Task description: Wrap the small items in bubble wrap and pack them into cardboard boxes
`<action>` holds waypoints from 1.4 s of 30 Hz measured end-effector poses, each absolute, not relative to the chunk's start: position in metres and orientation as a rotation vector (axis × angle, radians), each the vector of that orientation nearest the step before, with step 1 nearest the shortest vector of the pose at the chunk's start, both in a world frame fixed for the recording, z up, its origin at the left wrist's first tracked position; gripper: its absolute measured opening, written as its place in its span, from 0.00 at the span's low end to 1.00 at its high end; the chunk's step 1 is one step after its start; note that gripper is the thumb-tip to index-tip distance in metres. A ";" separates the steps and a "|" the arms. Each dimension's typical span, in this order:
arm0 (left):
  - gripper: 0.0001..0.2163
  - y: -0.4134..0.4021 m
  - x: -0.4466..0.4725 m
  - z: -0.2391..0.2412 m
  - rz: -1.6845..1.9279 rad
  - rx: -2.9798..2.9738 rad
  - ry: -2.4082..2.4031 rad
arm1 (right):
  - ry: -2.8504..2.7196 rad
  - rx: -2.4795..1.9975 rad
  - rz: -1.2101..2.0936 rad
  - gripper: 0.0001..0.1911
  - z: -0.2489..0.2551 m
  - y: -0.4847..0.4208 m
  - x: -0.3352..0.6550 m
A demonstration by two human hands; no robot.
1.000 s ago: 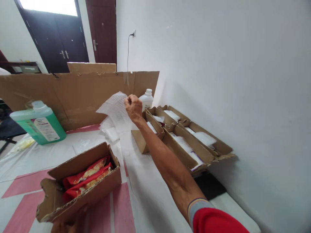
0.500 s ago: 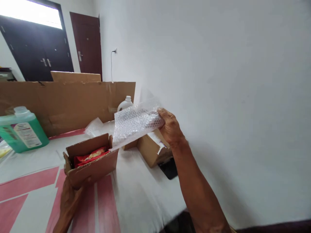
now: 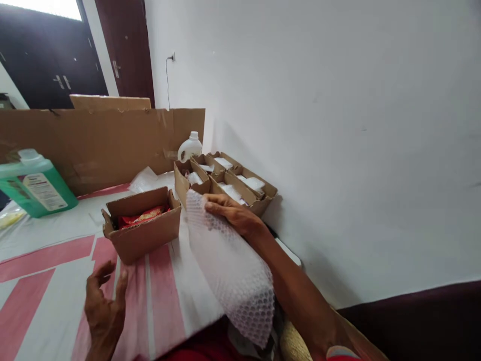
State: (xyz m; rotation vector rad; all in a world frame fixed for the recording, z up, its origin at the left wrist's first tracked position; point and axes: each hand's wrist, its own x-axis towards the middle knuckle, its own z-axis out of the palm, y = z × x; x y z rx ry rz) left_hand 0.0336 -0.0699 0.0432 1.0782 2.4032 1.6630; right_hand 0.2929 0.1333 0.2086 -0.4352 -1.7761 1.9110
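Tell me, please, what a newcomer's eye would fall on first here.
Probably the translucent sheet of bubble wrap, pinched in the bare right hand and hanging down in the middle foreground. Next might come the open brown cardboard box of shiny red packets, beyond the bare, open left hand, and the bright green liquid bottle at far left.

Box (image 3: 148,238) on the worktop (image 3: 35,301)
Packets (image 3: 145,216) inside it; jug (image 3: 41,185) to its left; bubble wrap (image 3: 233,271) to its right; cardboard panel (image 3: 112,145) behind
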 end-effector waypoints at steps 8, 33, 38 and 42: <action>0.37 -0.066 0.070 0.057 1.343 1.131 1.687 | -2.118 -0.103 2.447 0.25 0.140 0.129 0.220; 0.31 -0.082 0.056 -0.040 0.825 2.175 2.392 | -2.419 -0.698 0.762 0.41 0.009 -0.012 0.143; 0.30 -0.076 0.052 -0.052 0.537 2.180 2.428 | -2.528 -0.698 0.642 0.38 -0.008 0.012 0.154; 0.30 -0.077 0.056 -0.040 0.516 2.077 2.531 | -2.575 -0.849 0.582 0.36 -0.014 0.035 0.182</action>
